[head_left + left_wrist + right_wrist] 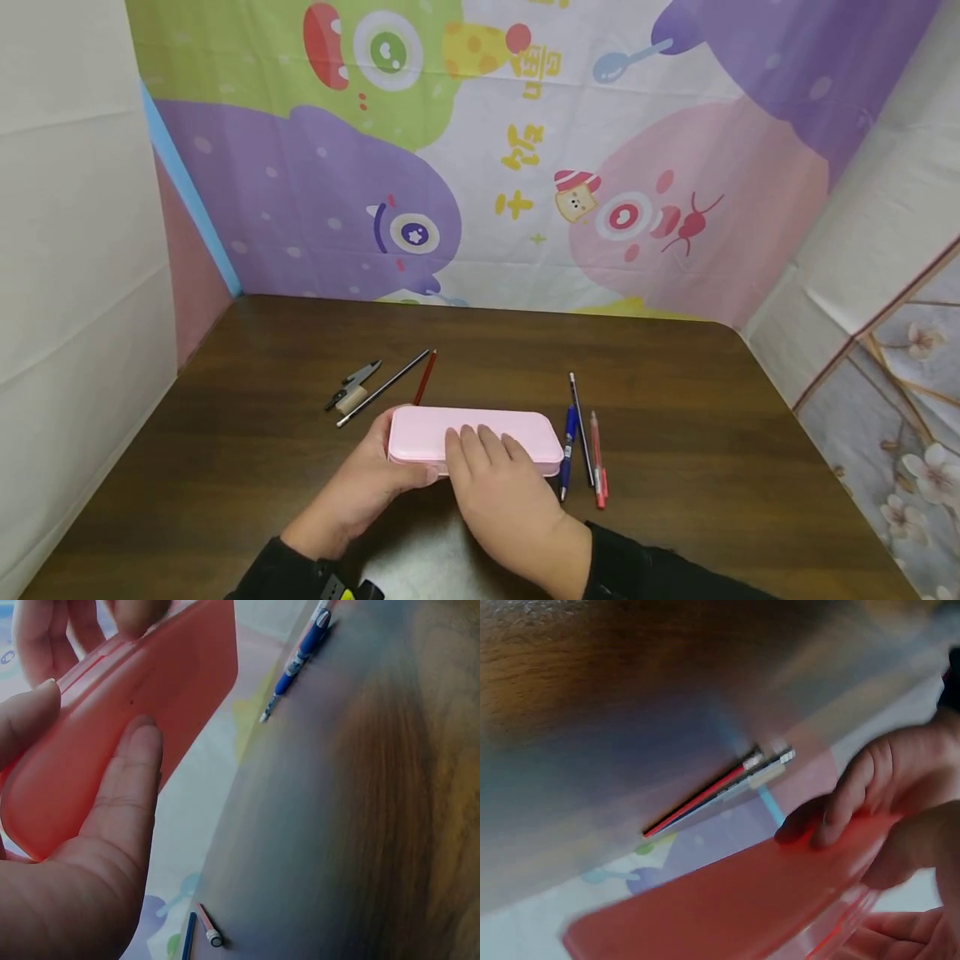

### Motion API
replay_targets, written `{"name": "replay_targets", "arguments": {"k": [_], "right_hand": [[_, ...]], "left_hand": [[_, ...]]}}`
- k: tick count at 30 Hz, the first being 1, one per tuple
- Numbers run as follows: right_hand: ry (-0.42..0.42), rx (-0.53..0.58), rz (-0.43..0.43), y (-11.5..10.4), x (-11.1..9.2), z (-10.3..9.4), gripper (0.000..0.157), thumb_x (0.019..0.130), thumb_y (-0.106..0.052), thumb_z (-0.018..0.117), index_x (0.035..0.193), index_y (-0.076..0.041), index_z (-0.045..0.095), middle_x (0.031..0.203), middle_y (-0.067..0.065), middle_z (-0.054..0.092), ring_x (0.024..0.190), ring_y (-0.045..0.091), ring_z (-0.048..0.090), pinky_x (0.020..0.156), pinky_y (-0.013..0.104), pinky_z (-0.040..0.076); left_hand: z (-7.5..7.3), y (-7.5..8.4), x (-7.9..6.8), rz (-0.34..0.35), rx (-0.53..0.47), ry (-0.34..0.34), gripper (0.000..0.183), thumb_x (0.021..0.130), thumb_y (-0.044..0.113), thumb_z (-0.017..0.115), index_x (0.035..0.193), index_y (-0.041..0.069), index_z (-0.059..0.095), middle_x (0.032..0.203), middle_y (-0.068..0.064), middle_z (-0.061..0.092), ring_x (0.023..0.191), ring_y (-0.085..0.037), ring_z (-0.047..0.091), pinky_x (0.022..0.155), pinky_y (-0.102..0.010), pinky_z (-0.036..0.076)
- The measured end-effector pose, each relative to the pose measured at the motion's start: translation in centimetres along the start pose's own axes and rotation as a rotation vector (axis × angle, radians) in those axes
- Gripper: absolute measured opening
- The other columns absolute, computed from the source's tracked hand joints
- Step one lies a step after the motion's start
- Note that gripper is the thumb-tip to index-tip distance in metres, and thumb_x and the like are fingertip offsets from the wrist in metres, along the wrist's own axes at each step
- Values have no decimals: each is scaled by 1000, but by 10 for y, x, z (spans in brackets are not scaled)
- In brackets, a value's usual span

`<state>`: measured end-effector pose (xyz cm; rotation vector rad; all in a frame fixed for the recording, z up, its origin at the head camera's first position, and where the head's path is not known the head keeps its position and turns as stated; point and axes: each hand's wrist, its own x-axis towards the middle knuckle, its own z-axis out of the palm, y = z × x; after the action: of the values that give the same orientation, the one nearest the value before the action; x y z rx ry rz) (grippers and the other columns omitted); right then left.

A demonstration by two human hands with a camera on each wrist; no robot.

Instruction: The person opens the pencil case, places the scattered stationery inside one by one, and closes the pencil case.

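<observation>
A pink pencil case [480, 423] is held above the table in both hands. My left hand [360, 487] grips its left end, with the thumb along the near edge. In the left wrist view, one of the left hand's fingers [135, 761] lies against the broad underside of the case. Across the lid lie the fingers of my right hand [510, 500]. Its thumb is hidden in the head view, but the right wrist view shows a thumb [904, 859] at the case's edge, with fingers on the far side.
Left of the case on the brown table [247, 475] lie a compass [356, 383], a tan block [351, 400], a silver-grey pencil [386, 386] and a red pencil [425, 377]. On the right are a blue pen [567, 450], another pencil [581, 429] and a red pen [598, 462]. A cartoon cloth [510, 267] hangs behind.
</observation>
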<state>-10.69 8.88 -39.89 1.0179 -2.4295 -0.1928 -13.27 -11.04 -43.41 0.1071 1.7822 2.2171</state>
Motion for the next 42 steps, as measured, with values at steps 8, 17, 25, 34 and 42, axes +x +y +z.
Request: {"name": "replay_targets", "arguments": {"k": [8, 17, 25, 34, 42], "right_hand": [[17, 406, 379, 25, -6, -1, 62, 84, -61, 62, 121, -11, 63, 121, 3, 65, 116, 17, 57, 98, 39, 46], [127, 710, 637, 56, -26, 11, 72, 79, -63, 69, 131, -14, 58, 134, -1, 56, 127, 18, 49, 103, 48, 41], [99, 1188, 649, 68, -44, 30, 79, 78, -31, 82, 145, -19, 41, 141, 5, 46, 124, 21, 47, 101, 47, 42], [142, 1236, 610, 63, -46, 37, 77, 79, -20, 82, 144, -14, 41, 140, 5, 49, 121, 21, 50, 100, 50, 38], [213, 1208, 561, 59, -47, 51, 71, 83, -19, 76, 144, -21, 38, 140, 4, 44, 121, 20, 47, 99, 47, 41]], "left_hand": [[-7, 2, -1, 30, -40, -33, 94, 72, -10, 74, 146, 6, 17, 135, -22, 40, 107, -27, 56, 83, -30, 53], [-10, 7, -5, 50, -69, -33, 100, 71, -14, 71, 150, 7, 12, 140, -24, 33, 108, -29, 54, 84, -30, 52], [-12, 8, -6, 54, -76, -63, 101, 72, -11, 73, 150, 9, 12, 140, -24, 33, 108, -31, 53, 84, -31, 52], [-12, 5, -7, 64, -104, -86, 100, 73, -13, 71, 150, 8, 12, 138, -22, 34, 108, -29, 54, 84, -31, 52], [-12, 5, -8, 79, -111, -106, 95, 75, -11, 71, 149, 9, 15, 138, -22, 37, 108, -29, 55, 84, -32, 52]]}}
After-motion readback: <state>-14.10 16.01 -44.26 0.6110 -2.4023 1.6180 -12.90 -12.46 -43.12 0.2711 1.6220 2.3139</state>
